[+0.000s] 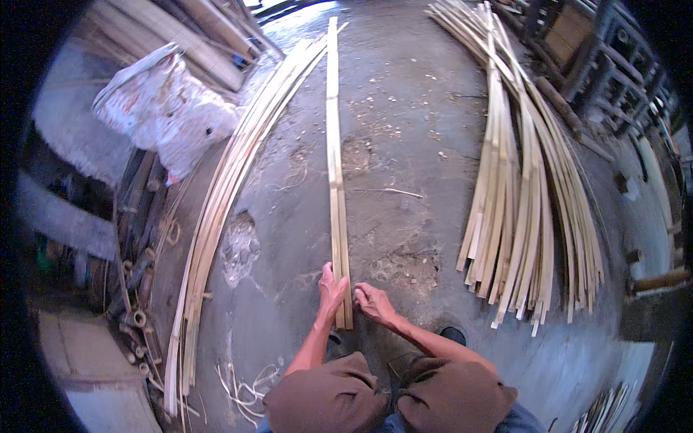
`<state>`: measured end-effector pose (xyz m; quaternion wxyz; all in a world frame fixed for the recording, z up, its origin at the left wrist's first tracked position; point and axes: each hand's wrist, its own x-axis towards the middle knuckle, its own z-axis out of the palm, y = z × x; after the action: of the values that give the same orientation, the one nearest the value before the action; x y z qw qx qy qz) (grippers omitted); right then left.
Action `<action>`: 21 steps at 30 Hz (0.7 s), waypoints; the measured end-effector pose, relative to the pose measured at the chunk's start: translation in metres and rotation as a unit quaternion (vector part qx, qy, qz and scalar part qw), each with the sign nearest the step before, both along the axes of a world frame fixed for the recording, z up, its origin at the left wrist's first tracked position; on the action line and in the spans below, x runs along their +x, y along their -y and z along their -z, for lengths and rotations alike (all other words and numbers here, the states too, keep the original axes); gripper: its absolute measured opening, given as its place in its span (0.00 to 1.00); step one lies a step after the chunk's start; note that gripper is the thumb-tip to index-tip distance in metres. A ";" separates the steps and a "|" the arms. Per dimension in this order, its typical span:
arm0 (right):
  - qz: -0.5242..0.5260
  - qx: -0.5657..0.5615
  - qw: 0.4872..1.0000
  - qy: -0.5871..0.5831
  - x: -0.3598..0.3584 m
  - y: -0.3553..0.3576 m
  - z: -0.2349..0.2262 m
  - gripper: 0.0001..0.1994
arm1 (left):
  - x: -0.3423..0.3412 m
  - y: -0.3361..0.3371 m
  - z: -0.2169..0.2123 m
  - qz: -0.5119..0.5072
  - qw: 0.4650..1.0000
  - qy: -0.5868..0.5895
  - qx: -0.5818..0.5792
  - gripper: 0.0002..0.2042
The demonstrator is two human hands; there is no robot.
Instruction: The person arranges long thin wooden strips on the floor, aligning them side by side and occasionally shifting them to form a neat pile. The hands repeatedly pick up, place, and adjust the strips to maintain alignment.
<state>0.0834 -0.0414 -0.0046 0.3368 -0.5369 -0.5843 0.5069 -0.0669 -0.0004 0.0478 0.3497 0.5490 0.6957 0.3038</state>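
Observation:
Long pale bamboo strips, at least two lying side by side, stretch away from me down the middle of the floor. Near their close end my left hand is closed round them, with the ends sticking out below it. Just right of the strips is my right hand, its fingers curled in and a small gap between it and the bamboo. Whatever those fingers may hold is too small to make out. Both forearms reach forward over my bent knees.
On the left lies a long bundle of bamboo strips; a larger fanned pile is on the right. A stained white sack stands beyond the left bundle. Cut bamboo pieces and thin curled shavings lie nearer, at left.

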 end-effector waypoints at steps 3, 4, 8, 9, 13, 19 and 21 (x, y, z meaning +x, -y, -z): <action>-0.002 -0.024 1.000 0.009 -0.011 -0.004 -0.015 0.14 | -0.001 0.002 0.008 -0.033 0.999 0.006 -0.007 0.25; -0.009 -0.040 0.999 0.008 -0.013 -0.007 -0.025 0.14 | -0.003 0.003 0.009 -0.042 0.999 0.020 -0.017 0.24; 0.020 -0.038 0.999 0.020 -0.003 -0.012 -0.017 0.16 | 0.011 0.004 0.006 -0.040 0.990 0.132 -0.041 0.21; 0.024 -0.080 0.996 0.033 -0.002 -0.014 -0.020 0.17 | 0.012 0.003 0.009 -0.039 0.991 0.129 -0.028 0.20; 0.094 -0.170 0.975 -0.108 0.018 -0.013 -0.021 0.15 | 0.015 0.003 0.019 -0.058 0.965 0.249 -0.049 0.18; 0.233 0.013 0.966 -0.111 0.087 -0.036 -0.142 0.15 | 0.013 0.005 0.009 -0.048 0.963 0.246 -0.095 0.16; 0.271 0.084 0.951 -0.120 0.114 -0.039 -0.181 0.17 | 0.005 0.007 0.018 -0.043 0.962 0.255 -0.083 0.16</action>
<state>0.1971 -0.0022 0.1768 0.5733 -0.5799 -0.4123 0.4062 -0.0619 -0.0072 0.0296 0.5467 0.3919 0.6292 0.3893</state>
